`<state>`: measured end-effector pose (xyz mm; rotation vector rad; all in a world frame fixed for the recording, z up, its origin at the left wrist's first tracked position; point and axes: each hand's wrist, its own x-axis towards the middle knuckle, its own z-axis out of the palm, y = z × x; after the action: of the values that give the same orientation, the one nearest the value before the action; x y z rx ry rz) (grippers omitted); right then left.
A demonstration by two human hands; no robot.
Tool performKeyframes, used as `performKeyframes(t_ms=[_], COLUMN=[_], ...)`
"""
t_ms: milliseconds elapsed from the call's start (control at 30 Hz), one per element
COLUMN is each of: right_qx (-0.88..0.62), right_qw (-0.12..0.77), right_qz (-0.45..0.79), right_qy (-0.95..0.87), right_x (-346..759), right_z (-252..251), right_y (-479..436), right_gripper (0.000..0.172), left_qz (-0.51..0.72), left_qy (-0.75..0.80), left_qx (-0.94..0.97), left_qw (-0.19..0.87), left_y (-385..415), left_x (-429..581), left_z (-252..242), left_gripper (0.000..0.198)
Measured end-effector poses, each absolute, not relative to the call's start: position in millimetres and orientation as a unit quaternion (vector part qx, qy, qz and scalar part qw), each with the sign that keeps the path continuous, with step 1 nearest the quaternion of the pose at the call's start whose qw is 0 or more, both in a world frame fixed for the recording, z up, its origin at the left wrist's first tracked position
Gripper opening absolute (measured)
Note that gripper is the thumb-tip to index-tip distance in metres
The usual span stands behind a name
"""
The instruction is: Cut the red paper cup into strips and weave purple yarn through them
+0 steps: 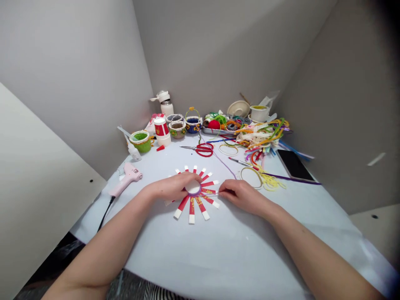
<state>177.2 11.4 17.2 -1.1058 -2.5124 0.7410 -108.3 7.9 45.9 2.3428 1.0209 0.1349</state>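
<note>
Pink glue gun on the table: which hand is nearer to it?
Left. The left hand is to the right of the pink glue gun, on the cut paper cup; the right hand is farther right, beyond the cup.

No text I can actually read here, folks. There's gold lettering or patterning on the red-and-white paper cup sliced into a starburst of strips [193,189], plus a gold mark on the stacked red-and-white paper cups [161,130] further back, but both look too small and blurry, so maybe characters, maybe just decoration.
</note>
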Motion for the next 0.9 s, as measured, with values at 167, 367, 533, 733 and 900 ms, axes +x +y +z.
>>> performKeyframes(t_ms=[167, 367, 533, 733, 900], right_qx=[-0.372, -0.364, -0.297, -0.297, -0.293], right_qw=[0.139, 0.145, 0.125, 0.108, 0.062], right_qz=[0.259, 0.257, 0.277, 0.302, 0.318], right_qy=[-0.880, -0.883, -0.905, -0.899, -0.899], right_x=[179.7, 186.2, 188.2, 185.0, 183.6], right_z=[22.0, 25.5, 38.7, 41.7, 44.0], right_y=[8.1, 1.9, -12.0, -24.3, -28.4], right_gripper=[0.021, 0.023, 0.025, 0.029, 0.028], left_qz=[0.048, 0.053, 0.055, 0.052, 0.046], left_qy=[0.380, 0.380, 0.373, 0.372, 0.376], left_qx=[0.873, 0.870, 0.870, 0.869, 0.866], left_qw=[0.303, 0.311, 0.318, 0.323, 0.326], left_y=[8.5, 8.6, 10.3, 12.4, 12.4], left_x=[-109.4, -110.0, -111.0, -112.9, -113.3], left_z=[43.7, 44.3, 43.5, 40.9, 42.5], left_gripper=[0.060, 0.059, 0.057, 0.059, 0.060])
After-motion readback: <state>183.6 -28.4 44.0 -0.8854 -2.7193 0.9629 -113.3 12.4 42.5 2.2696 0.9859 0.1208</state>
